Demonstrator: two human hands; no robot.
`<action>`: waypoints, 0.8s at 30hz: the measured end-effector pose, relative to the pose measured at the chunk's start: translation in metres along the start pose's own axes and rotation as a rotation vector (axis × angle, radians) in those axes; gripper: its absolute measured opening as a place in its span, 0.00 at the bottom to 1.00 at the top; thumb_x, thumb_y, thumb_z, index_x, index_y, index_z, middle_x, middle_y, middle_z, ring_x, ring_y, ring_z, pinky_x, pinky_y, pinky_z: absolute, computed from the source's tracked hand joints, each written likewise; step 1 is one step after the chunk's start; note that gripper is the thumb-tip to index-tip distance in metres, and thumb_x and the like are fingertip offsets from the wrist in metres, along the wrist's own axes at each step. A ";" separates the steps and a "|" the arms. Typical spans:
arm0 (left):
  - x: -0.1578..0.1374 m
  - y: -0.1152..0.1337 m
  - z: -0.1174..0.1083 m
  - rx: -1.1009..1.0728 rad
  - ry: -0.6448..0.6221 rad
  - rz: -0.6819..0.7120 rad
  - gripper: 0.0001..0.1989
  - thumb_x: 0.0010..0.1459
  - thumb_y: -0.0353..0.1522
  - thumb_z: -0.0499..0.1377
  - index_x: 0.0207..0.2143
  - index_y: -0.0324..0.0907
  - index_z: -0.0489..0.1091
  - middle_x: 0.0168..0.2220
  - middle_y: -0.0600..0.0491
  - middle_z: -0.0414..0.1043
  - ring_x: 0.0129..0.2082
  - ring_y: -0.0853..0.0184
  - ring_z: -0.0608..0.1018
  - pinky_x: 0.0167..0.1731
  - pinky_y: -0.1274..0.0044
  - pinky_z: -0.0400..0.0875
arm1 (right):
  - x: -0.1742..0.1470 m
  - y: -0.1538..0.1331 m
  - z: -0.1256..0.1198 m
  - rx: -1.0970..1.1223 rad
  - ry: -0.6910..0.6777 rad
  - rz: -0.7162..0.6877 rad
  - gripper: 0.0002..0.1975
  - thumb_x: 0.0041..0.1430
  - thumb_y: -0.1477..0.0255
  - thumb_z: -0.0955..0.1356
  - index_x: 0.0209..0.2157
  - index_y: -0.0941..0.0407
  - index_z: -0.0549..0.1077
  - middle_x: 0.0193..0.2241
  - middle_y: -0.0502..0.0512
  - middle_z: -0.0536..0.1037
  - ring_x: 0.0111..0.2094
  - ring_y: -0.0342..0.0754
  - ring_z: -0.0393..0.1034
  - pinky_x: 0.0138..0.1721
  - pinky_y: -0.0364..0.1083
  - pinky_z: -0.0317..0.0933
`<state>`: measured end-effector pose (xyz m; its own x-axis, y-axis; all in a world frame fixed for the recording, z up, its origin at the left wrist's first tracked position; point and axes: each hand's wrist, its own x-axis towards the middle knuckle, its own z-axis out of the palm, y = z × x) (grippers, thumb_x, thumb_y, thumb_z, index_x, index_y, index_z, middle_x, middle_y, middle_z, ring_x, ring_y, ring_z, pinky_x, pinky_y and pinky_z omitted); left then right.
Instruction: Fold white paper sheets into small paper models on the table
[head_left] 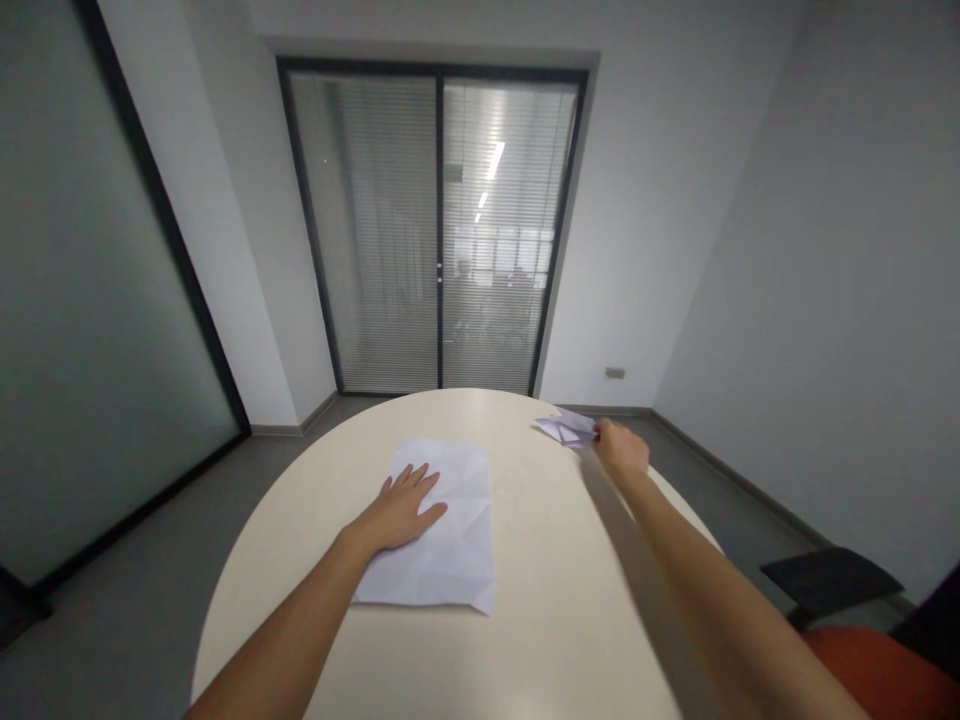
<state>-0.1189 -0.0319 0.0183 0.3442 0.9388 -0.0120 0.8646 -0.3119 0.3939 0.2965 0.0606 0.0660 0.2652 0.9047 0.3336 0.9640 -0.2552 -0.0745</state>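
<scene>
A creased sheet of white paper (457, 545) lies on the table, left of its middle. My left hand (401, 510) rests flat on the sheet's left part with its fingers spread. Over at the table's far right edge, my right hand (621, 450) pinches a folded piece of white paper (566, 428) by its right end. That folded paper has pointed corners and several creases. Whether it touches the tabletop I cannot tell.
The round cream table (540, 620) fills the lower middle. An orange chair (877, 665) with a black armrest (832, 582) stands at the lower right. Beyond the table is a glass door (442, 230) with blinds, between pale walls.
</scene>
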 end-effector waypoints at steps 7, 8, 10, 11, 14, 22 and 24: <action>0.004 0.013 -0.005 -0.293 0.243 -0.040 0.35 0.67 0.49 0.50 0.70 0.41 0.53 0.70 0.41 0.54 0.69 0.52 0.60 0.67 0.61 0.50 | -0.029 -0.045 -0.051 0.246 0.200 -0.176 0.11 0.65 0.66 0.66 0.46 0.54 0.75 0.38 0.59 0.83 0.39 0.54 0.78 0.36 0.46 0.65; 0.006 0.015 -0.005 -0.406 0.289 -0.050 0.36 0.66 0.48 0.51 0.70 0.42 0.51 0.70 0.40 0.55 0.67 0.53 0.64 0.66 0.62 0.53 | -0.036 -0.053 -0.055 0.303 0.208 -0.220 0.10 0.65 0.67 0.67 0.45 0.54 0.75 0.37 0.57 0.83 0.37 0.53 0.78 0.36 0.45 0.65; 0.009 0.020 -0.007 -0.668 0.357 -0.061 0.38 0.66 0.48 0.53 0.71 0.43 0.45 0.68 0.37 0.57 0.63 0.54 0.69 0.62 0.63 0.61 | -0.053 -0.069 -0.057 0.427 0.221 -0.311 0.10 0.63 0.69 0.67 0.44 0.54 0.75 0.35 0.56 0.83 0.34 0.51 0.78 0.36 0.45 0.66; 0.010 0.022 -0.008 -0.791 0.382 -0.065 0.40 0.66 0.48 0.53 0.72 0.43 0.42 0.68 0.36 0.57 0.62 0.54 0.71 0.58 0.64 0.66 | -0.063 -0.077 -0.054 0.498 0.226 -0.353 0.10 0.62 0.70 0.67 0.45 0.54 0.75 0.34 0.55 0.83 0.33 0.50 0.78 0.37 0.45 0.66; 0.011 0.030 -0.012 -1.027 0.432 -0.114 0.41 0.64 0.49 0.57 0.71 0.47 0.43 0.65 0.37 0.63 0.52 0.57 0.78 0.45 0.69 0.75 | -0.095 -0.092 -0.038 0.686 0.180 -0.503 0.12 0.62 0.70 0.66 0.46 0.54 0.75 0.36 0.54 0.82 0.33 0.50 0.78 0.38 0.47 0.69; 0.013 0.038 -0.008 -1.246 0.364 -0.274 0.14 0.56 0.40 0.67 0.35 0.36 0.76 0.27 0.49 0.78 0.25 0.64 0.80 0.26 0.76 0.74 | -0.140 -0.092 -0.013 0.862 0.231 -0.674 0.11 0.69 0.69 0.61 0.45 0.52 0.73 0.41 0.57 0.78 0.38 0.49 0.75 0.41 0.48 0.69; 0.012 0.038 -0.008 -1.339 0.332 -0.309 0.12 0.59 0.37 0.65 0.37 0.36 0.76 0.31 0.47 0.80 0.28 0.63 0.81 0.27 0.76 0.76 | -0.140 -0.091 -0.015 0.928 0.265 -0.621 0.13 0.70 0.69 0.60 0.50 0.52 0.72 0.41 0.58 0.77 0.39 0.50 0.74 0.42 0.48 0.69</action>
<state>-0.0845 -0.0310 0.0405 -0.0558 0.9916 -0.1167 -0.1731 0.1055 0.9792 0.1717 -0.0481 0.0400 -0.1667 0.6578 0.7346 0.5980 0.6597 -0.4551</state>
